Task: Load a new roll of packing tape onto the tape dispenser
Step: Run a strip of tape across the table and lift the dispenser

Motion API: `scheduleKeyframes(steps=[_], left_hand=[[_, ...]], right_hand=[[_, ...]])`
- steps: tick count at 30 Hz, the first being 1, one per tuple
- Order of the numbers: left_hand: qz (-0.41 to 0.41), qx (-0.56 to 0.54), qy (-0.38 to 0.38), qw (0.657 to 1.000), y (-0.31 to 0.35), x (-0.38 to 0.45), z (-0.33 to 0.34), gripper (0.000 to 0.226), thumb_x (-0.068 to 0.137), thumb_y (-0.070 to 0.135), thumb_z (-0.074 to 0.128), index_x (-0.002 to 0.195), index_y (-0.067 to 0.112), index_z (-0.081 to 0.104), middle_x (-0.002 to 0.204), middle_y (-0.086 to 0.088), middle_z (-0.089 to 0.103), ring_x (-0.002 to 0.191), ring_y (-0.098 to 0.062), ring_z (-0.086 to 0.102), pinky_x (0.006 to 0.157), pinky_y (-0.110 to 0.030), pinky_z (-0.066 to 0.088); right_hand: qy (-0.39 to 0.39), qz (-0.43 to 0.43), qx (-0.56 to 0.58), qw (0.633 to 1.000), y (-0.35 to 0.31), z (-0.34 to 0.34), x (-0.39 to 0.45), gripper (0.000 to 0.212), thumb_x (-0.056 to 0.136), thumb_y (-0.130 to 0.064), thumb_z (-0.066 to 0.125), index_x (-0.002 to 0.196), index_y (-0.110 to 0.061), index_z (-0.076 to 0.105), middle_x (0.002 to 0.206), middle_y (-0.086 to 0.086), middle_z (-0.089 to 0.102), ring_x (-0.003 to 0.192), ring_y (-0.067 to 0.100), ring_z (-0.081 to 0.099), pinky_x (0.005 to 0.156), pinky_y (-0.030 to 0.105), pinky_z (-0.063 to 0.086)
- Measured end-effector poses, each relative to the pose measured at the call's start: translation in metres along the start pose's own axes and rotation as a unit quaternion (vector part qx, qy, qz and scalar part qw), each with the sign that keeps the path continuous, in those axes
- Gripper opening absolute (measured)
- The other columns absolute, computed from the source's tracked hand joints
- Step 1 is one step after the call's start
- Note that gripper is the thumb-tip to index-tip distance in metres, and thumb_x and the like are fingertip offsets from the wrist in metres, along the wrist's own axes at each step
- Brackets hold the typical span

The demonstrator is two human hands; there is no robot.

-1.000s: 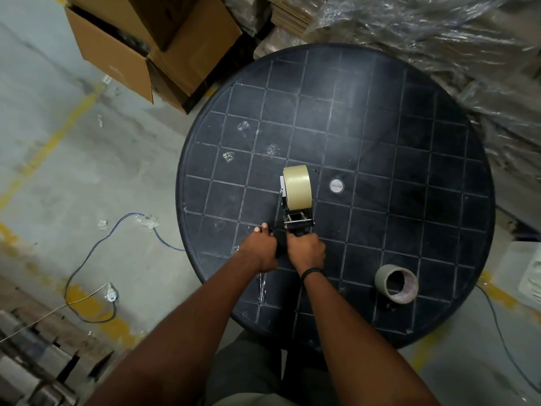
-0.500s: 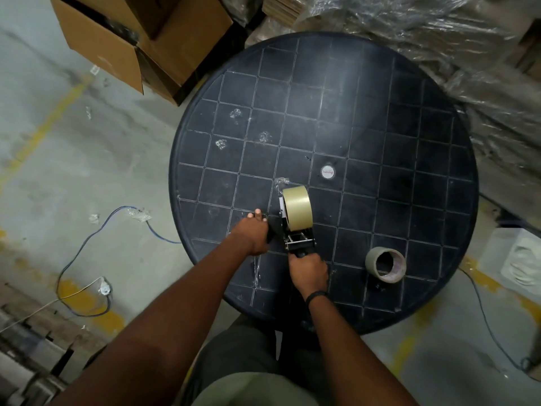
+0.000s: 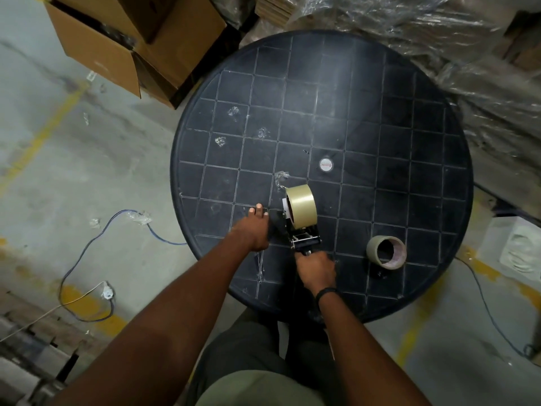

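A full tan roll of packing tape (image 3: 303,208) sits on the black tape dispenser (image 3: 304,243), which stands on the round black table (image 3: 380,127). My right hand (image 3: 317,268) grips the dispenser's handle from the near side. My left hand (image 3: 255,230) rests against the dispenser's left side, fingers pointing away from me; what its fingers hold is hidden. A nearly used-up tape roll (image 3: 386,252) lies on the table to the right.
Open cardboard boxes (image 3: 140,42) stand on the floor at the back left. Plastic-wrapped stacks (image 3: 439,33) crowd the table's far and right sides. Cables (image 3: 96,259) trail over the concrete floor on the left. Crumpled tape scraps (image 3: 281,178) stick to the table.
The dispenser with the roll has been drawn toward me along the table. My hands have parted: the right slid back along the handle, the left moved to the dispenser's left side.
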State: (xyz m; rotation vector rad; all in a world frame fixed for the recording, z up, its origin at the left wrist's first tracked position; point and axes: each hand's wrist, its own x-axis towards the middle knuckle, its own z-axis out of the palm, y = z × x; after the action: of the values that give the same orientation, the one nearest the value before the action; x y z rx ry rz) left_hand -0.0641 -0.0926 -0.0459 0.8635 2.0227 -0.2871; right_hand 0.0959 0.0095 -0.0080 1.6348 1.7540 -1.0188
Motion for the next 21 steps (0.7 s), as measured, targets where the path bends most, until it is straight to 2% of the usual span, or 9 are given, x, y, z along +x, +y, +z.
scheduleKeyframes(steps=[9, 12, 17, 21], left_hand=[[-0.003, -0.022, -0.010, 1.000, 0.001, 0.002, 0.010, 0.100, 0.091, 0.032, 0.065, 0.162, 0.009, -0.002, 0.169, -0.015, -0.015, 0.157, -0.035, -0.004, 0.122, -0.056, 0.025], [-0.008, -0.036, -0.012, 0.999, 0.004, 0.002, 0.018, 0.105, 0.088, 0.034, 0.068, 0.162, 0.018, -0.004, 0.168, -0.015, -0.017, 0.156, -0.038, -0.008, 0.119, -0.061, 0.028], [-0.019, -0.051, 0.011, 0.998, 0.024, -0.007, 0.024, 0.107, 0.091, 0.028, 0.067, 0.158, 0.040, -0.016, 0.168, -0.011, -0.020, 0.154, -0.043, -0.012, 0.118, -0.064, 0.027], [-0.016, -0.049, 0.014, 0.999, 0.052, -0.014, 0.042, 0.104, 0.092, 0.023, 0.067, 0.160, 0.034, -0.011, 0.168, -0.008, -0.023, 0.152, -0.049, -0.013, 0.117, -0.062, 0.032]], right_hand=[[-0.011, -0.001, 0.008, 1.000, 0.032, 0.003, -0.007, 0.053, 0.081, -0.052, 0.066, 0.110, -0.008, 0.074, 0.116, 0.018, 0.073, 0.106, 0.039, 0.069, 0.085, 0.034, 0.052], [-0.022, 0.008, 0.000, 1.000, 0.052, 0.003, -0.012, 0.054, 0.079, -0.053, 0.064, 0.108, -0.008, 0.074, 0.115, 0.019, 0.073, 0.105, 0.040, 0.068, 0.088, 0.038, 0.056], [-0.033, 0.019, 0.009, 0.999, 0.097, 0.004, -0.029, 0.043, 0.084, -0.046, 0.068, 0.105, -0.009, 0.072, 0.115, 0.019, 0.071, 0.106, 0.039, 0.067, 0.088, 0.036, 0.053], [-0.043, 0.015, 0.002, 0.999, 0.128, 0.005, -0.035, 0.046, 0.077, -0.051, 0.065, 0.102, -0.013, 0.072, 0.111, 0.016, 0.073, 0.103, 0.038, 0.068, 0.087, 0.038, 0.056]])
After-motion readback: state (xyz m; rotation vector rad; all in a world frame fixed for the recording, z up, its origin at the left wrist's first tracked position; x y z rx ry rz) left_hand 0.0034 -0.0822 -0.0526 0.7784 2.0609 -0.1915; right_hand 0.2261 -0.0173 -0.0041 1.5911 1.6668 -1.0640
